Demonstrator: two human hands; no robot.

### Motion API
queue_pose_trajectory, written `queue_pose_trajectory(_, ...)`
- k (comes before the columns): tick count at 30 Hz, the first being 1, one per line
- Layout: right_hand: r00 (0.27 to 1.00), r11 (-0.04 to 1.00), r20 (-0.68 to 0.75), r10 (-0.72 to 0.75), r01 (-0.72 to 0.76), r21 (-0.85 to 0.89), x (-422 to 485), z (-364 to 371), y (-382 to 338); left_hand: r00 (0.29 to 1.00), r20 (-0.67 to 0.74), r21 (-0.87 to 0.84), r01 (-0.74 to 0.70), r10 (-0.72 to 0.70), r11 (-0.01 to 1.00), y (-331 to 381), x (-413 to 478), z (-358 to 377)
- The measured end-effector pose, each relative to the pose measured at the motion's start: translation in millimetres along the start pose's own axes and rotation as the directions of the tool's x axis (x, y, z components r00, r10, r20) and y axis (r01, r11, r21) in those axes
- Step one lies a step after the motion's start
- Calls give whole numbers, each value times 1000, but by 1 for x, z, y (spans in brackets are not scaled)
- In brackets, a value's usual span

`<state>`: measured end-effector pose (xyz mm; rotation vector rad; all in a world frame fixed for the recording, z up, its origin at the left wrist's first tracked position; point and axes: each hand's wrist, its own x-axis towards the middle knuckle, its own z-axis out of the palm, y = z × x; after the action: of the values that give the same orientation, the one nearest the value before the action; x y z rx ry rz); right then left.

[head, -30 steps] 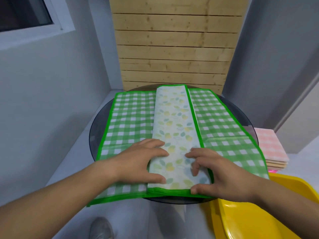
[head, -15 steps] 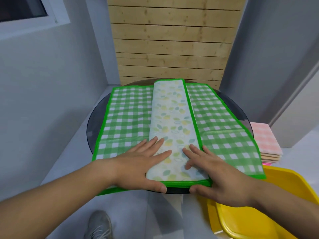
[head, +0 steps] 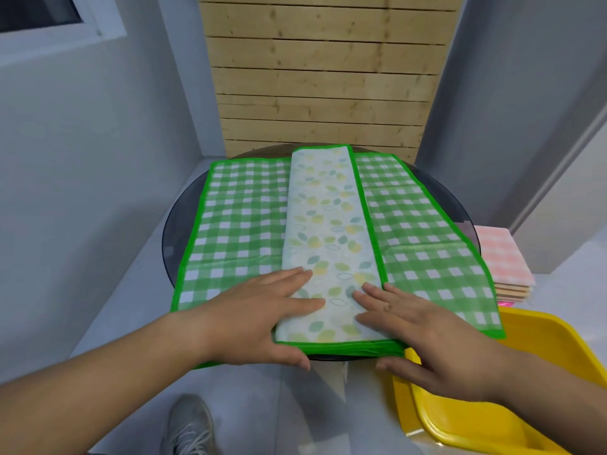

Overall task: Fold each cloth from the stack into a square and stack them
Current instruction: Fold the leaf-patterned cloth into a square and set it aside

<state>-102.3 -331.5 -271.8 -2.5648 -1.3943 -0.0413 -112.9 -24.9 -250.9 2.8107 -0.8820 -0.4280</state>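
Note:
A green checked cloth with a bright green border lies spread over the round dark glass table. Down its middle runs a folded strip with a leaf print, reaching from the far edge to the near edge. My left hand lies flat with straight fingers on the strip's near left corner, thumb at the table's front edge. My right hand lies flat on the strip's near right corner, thumb below the cloth's edge. A stack of folded pink checked cloths sits to the right of the table.
A yellow plastic tub stands at the lower right, beside the table's edge. A wooden slat panel rises behind the table between grey walls. My shoe shows on the floor below the table.
The fingers of both hands have straightened from curled to flat on the leaf-print strip. The hands have spread slightly apart at its near end.

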Motion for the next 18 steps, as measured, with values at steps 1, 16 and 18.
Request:
queue_pose_trajectory(1,1000,1000,-12,-21,21,-18,-1,1,0,1000,-5,-15,-8,8,1000,1,-1,-1)
queue_pose_trajectory(16,991,970,-81,-108,87,-226,-3,13,-5,998,-61,-119,-16,9,993,1,-4,0)
queue_pose_trajectory(18,991,984,-102,-89,72,-161,-2,10,-7,998,-67,-150,-14,4,989,0,-5,0)
